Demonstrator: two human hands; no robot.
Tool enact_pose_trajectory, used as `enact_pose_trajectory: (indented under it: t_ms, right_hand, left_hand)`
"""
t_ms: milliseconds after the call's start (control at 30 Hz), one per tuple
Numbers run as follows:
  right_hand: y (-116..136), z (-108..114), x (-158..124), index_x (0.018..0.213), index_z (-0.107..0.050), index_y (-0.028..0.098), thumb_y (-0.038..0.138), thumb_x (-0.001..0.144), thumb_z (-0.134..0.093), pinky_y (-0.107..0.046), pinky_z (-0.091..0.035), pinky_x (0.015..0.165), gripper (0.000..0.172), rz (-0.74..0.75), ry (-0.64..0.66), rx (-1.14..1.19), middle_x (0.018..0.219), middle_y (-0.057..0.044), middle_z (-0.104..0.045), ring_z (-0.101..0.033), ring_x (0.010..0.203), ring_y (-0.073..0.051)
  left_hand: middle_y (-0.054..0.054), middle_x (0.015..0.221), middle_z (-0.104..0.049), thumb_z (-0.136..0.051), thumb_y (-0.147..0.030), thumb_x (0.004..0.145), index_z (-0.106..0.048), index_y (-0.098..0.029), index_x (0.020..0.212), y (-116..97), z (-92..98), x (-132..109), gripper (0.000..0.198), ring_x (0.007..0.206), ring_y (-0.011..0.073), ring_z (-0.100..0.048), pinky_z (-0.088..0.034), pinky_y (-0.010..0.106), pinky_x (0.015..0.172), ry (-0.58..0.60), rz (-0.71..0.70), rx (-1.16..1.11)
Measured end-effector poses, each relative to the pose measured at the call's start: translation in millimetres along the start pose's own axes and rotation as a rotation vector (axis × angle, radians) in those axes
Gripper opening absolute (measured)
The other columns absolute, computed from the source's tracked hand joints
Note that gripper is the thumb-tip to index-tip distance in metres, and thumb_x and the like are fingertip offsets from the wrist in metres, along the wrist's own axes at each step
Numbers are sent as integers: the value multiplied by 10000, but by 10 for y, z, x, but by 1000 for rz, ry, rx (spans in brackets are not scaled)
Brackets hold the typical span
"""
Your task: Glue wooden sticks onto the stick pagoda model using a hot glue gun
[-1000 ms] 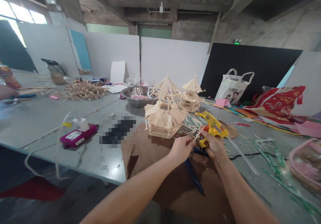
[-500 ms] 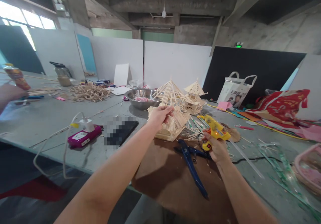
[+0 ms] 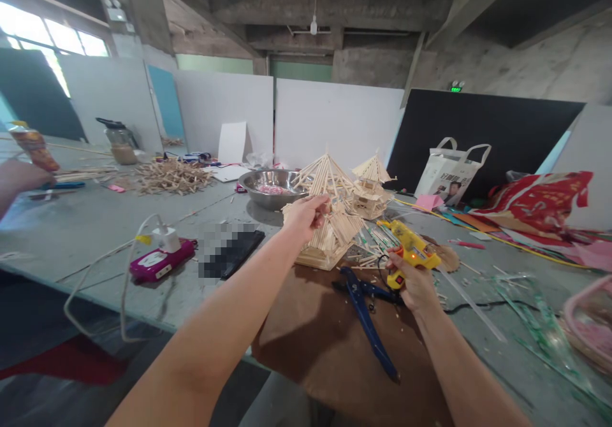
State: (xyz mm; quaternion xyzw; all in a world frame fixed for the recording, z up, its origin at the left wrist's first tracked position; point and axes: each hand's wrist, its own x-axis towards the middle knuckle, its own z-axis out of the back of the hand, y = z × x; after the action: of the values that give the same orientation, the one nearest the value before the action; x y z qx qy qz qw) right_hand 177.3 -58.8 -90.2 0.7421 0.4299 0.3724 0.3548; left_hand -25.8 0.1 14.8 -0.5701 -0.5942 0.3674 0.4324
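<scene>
We wrap our right grip (image 3: 417, 285) round the glue gun (image 3: 415, 246), likely for steady control, while our left grip (image 3: 306, 215), curled round what we cannot tell, is at the stick house (image 3: 335, 236), standing beyond the blue hand tool (image 3: 366, 322) on the counter (image 3: 109, 223), presumably for easy reach.

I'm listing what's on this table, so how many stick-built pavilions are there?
2: the nearer pavilion, partly hidden by the left hand, and the farther pavilion, behind it to the right. Others could be hidden behind these.
</scene>
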Motion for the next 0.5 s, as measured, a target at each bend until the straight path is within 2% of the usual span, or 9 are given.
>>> enact_pose_trajectory:
  t_ms: [500]
  right_hand:
    - [4, 4, -3, 675, -596, 181, 227, 520, -744, -175, -423, 481, 219, -2, 13, 22, 658, 43, -607, -511, 480, -43]
  left_hand:
    - [-54, 383, -452, -584, -216, 661, -520, -132, 616, -41, -33, 39, 115, 255, 10, -272, -119, 175, 306, -42, 83, -82]
